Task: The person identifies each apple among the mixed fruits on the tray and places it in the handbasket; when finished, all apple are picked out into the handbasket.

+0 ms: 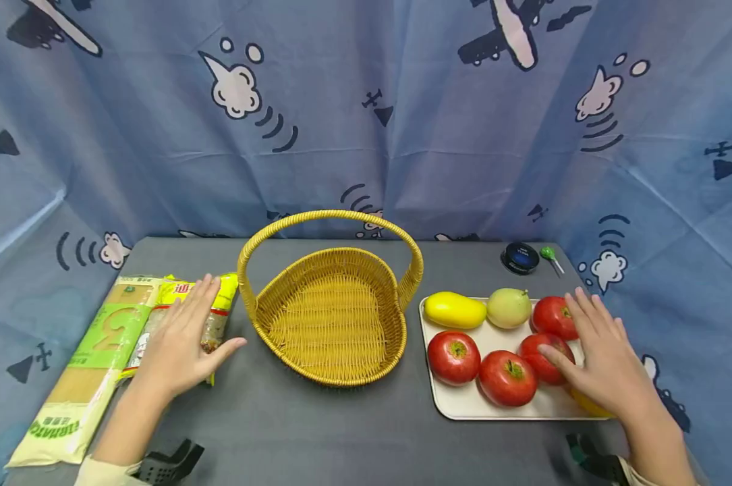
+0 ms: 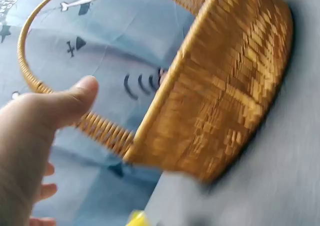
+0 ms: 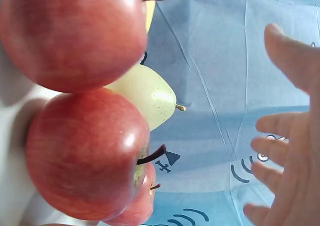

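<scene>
Red apples (image 1: 453,358) sit on a white tray (image 1: 459,403) to the right of the wicker basket (image 1: 326,324), beside a pale green pear (image 1: 509,308); the right hand (image 1: 611,368) is spread above the tray's right side, fingers extended, while the left hand (image 1: 179,351), also spread with straight fingers, hovers over the yellow-topped packet (image 1: 216,327)

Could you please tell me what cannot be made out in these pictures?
Head view: front yellow fruit, mostly hidden by the right hand.
Head view: yellow bag, middle hidden by the left hand.
Head view: black container, lettering too small.
Left wrist view: yellow object, cut off by the bottom edge.
</scene>
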Available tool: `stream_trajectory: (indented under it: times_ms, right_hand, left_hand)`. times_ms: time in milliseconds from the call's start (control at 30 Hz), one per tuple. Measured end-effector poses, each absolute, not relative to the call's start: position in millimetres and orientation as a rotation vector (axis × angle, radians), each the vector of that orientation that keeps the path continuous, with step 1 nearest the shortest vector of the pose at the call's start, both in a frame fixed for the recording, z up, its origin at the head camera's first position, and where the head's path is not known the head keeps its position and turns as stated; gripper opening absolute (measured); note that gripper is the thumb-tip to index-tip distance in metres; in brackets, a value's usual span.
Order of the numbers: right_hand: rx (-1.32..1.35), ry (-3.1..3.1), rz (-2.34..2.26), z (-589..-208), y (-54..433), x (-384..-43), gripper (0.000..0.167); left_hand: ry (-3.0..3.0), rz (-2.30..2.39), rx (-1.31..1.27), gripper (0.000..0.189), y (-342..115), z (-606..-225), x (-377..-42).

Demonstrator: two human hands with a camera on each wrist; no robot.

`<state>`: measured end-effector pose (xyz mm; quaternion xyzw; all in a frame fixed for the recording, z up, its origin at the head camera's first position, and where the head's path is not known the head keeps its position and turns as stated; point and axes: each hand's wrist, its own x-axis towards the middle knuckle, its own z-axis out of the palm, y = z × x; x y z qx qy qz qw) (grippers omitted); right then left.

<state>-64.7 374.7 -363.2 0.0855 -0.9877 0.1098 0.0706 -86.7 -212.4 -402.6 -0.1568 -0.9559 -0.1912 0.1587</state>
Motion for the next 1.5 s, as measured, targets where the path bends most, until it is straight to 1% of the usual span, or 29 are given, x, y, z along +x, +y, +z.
stream_trajectory:
  times_ms: [100, 167, 300, 400, 500, 700, 1000, 1233, 1367, 1500]
  right_hand:
    - [0.290, -2.959, 0.505, -358.9, 379.0, -64.8, 0.088]
    - [0.286, -2.947, 0.616, -355.2, 381.5, -66.3, 0.087]
    - [0.257, -2.946, 0.738, -348.3, 387.0, -72.6, 0.083]
    - [0.233, -2.981, 0.833, -343.9, 392.1, -81.1, 0.080]
    - [0.253, -3.001, 0.995, -341.7, 399.0, -92.9, 0.077]
    - [0.284, -3.071, 1.170, -345.0, 421.0, -115.0, 0.070]
    - [0.084, -3.197, 1.413, -348.9, 461.4, -136.4, 0.074]
    - [0.071, -3.344, 1.565, -353.6, 479.3, -161.2, 0.073]
    - [0.050, -3.417, 1.642, -361.0, 487.6, -166.7, 0.075]
    - [-0.027, -3.466, 1.766, -370.8, 490.5, -170.8, 0.076]
  left_hand:
    - [-2.693, -0.920, -0.460, 0.087, -195.1, -406.2, -97.4]
    - [-2.647, -1.124, -0.462, 0.079, -186.8, -410.3, -104.7]
    - [-2.515, -1.460, -0.478, 0.063, -179.5, -418.4, -116.8]
    - [-2.430, -1.686, -0.474, 0.056, -181.0, -421.4, -120.8]
    - [-2.381, -1.844, -0.454, 0.054, -185.4, -422.0, -120.7]
    - [-2.362, -1.931, -0.447, 0.054, -188.7, -420.7, -119.9]
    - [-2.322, -1.970, -0.466, 0.052, -184.3, -422.3, -121.9]
    - [-2.307, -1.981, -0.466, 0.051, -185.0, -422.9, -123.8]
    - [-2.301, -2.007, -0.478, 0.053, -184.0, -423.2, -123.6]
    - [-2.304, -2.004, -0.477, 0.053, -185.5, -423.9, -120.5]
